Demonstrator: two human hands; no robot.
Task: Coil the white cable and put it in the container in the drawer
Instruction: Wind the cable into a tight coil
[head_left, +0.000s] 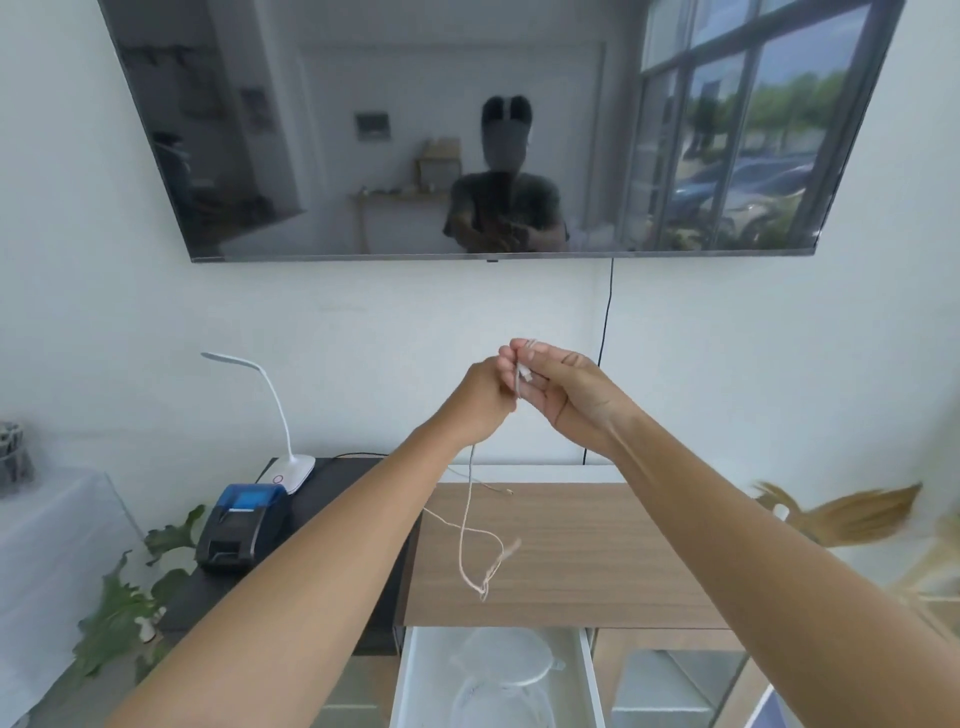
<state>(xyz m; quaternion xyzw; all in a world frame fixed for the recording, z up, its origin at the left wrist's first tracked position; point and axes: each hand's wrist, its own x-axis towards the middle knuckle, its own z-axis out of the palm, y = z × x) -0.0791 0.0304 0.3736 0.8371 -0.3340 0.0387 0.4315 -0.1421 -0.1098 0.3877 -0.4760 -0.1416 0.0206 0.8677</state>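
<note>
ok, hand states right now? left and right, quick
Left hand: closed around the thin white cable, whose loose end hangs below it.
Right hand: fingers pinching the same cable's upper end, palm partly open.

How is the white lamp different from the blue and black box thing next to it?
The white lamp is tall and thin, with a neck that bends over at the top; the printer is short and blocky. The lamp is white all over; the printer is black with a blue top. The lamp stands further back, near the wall; the printer sits closer. Both rest on the same black surface.
</note>
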